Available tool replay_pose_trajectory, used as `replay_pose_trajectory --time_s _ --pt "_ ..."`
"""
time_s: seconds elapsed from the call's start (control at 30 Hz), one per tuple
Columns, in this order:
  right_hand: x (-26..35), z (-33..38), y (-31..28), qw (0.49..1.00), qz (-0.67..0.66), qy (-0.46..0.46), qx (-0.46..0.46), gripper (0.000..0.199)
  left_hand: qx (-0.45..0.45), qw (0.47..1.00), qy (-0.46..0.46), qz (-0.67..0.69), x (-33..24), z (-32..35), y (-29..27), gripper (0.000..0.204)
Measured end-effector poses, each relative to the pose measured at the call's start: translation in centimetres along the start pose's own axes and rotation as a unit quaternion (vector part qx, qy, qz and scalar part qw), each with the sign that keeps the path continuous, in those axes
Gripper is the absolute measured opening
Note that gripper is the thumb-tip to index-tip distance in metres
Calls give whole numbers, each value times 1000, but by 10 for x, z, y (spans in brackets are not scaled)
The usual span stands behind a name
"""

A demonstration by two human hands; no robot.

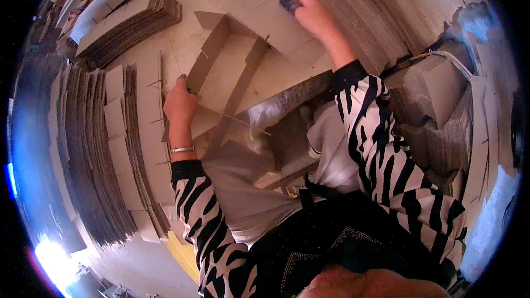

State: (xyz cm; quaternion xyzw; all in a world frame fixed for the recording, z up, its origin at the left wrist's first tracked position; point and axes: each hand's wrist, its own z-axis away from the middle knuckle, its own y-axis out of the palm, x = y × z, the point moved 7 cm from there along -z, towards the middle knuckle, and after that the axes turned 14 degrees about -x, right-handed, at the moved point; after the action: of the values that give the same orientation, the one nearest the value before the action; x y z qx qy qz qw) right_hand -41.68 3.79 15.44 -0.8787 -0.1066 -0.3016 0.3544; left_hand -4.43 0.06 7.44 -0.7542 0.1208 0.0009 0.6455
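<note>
The cardboard box blank (232, 60) is partly folded, by my reading: two side flaps stand up off the worktop (182, 38) while the middle panel lies flat between them, and the far flaps remain flat and unfolded. No corner looks locked yet, so most of the shaping seems left to do.

The left hand (179, 102) closes its fingers over the near end of the left upright flap, thumb and fingers pinching the edge. The right hand (312, 14) reaches to the far end of the blank, fingers pressed together and down on the flat panel there; whether it grips an edge I cannot tell.

The blank is plain brown corrugated board, slotted at the folds, unprinted on the side shown, lying directly in front of the person. Stacks of flat blanks (99, 149) stand on edge at the left, another stack (130, 19) lies beyond, and more sheets (375, 11) fan out at the right.
</note>
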Motion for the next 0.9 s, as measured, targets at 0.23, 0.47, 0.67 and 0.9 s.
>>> replay_pose_trajectory --time_s 0.23,0.47,0.67,0.9 --pt "-3 -1 2 999 -14 48 -16 23 10 1000 -8 -3 2 -3 2 51" --pt "102 61 46 979 -98 -111 138 28 -9 999 -22 -29 23 -1 -3 47" --pt "99 72 45 955 60 -189 222 29 -17 999 -21 -36 23 -3 -3 44" --pt "86 75 37 964 25 -166 204 29 -9 999 -36 -39 2 -10 3 36"
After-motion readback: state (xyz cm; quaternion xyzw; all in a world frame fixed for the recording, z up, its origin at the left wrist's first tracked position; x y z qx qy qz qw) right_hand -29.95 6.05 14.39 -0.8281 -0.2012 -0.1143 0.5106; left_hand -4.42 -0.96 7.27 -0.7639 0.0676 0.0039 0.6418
